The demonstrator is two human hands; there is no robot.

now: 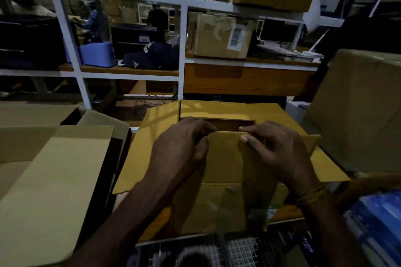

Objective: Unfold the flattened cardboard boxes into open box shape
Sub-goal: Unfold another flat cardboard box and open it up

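Note:
A yellow-brown cardboard box (225,158) stands in front of me with its flaps spread outward and a narrow dark opening at its top. My left hand (182,143) grips the near flap's top edge at the left, fingers curled over it. My right hand (275,147) pinches the same flap edge at the right, thumb on the near face. The box's lower part is hidden behind my forearms.
Another opened box with raised flaps (50,171) sits at the left. A large closed carton (360,110) stands at the right. White shelving (182,50) with cartons, a blue tub (97,54) and a dark cap (149,56) runs behind. A wire grid (227,249) lies below.

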